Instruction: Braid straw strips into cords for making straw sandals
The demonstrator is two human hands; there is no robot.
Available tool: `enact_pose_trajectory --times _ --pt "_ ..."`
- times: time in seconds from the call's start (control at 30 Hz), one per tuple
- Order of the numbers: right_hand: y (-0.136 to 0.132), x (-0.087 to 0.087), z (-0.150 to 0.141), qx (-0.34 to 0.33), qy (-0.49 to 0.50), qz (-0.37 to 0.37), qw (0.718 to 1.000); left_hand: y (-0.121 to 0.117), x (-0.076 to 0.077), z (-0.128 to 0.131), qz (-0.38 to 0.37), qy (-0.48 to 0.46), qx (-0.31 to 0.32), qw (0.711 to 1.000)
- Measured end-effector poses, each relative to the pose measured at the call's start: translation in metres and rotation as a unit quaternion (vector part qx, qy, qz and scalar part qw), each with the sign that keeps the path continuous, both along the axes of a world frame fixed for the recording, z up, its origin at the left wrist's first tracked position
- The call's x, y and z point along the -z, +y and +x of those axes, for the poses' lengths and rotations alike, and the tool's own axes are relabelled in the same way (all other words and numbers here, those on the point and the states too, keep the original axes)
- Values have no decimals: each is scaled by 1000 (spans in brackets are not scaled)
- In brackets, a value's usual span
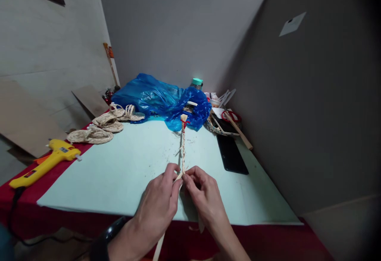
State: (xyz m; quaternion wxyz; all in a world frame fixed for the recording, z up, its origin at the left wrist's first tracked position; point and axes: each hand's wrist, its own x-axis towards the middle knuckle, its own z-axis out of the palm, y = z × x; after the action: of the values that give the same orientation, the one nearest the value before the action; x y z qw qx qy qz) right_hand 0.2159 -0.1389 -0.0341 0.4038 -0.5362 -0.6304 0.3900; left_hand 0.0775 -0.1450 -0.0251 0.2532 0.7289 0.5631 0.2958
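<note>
A pale braid of flat, straw-like strips point(183, 145) runs away from me over the light green board. At its far end a red string point(185, 124) is tied round it. My left hand point(162, 191) is closed on one of the strips at the near end of the braid. Thumb and forefinger of my right hand point(204, 193) pinch the braid's near end, right beside the left fingertips. One loose strip point(159, 247) hangs down below my left hand past the table edge. The other strand ends are mostly hidden by my hands.
A yellow glue gun point(49, 161) lies at the left, its cord hanging down. Coiled braids point(91, 134) sit behind it. Blue plastic bag point(149, 96) at the back; a black phone point(232, 154) and a basket point(212, 124) with a wooden stick point(239, 132) at the right.
</note>
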Motion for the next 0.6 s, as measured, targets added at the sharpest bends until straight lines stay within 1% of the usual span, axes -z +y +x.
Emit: enact_pose_trajectory --times 0.1,0.17,0.27,0.4,0.5,0.57,0.6 --pt "-2 1 -1 18 -5 24 1000 -3 -3 -3 71 94 -12 993" --pt "-2 1 -1 19 -3 31 999 -6 -6 -3 117 127 -15 985" --pt "-1 -2 -1 0 11 29 1000 -15 -6 4 187 163 -4 969" --pt "2 -7 6 -50 74 -10 996 -22 4 16 285 231 17 930" --pt "4 -9 11 -91 131 -46 986 -24 15 21 377 252 7 891" --pt "6 -8 13 -102 156 -55 981 -25 17 21 408 255 8 876" --pt "6 -8 14 -102 166 -56 979 -26 16 20 411 253 15 875"
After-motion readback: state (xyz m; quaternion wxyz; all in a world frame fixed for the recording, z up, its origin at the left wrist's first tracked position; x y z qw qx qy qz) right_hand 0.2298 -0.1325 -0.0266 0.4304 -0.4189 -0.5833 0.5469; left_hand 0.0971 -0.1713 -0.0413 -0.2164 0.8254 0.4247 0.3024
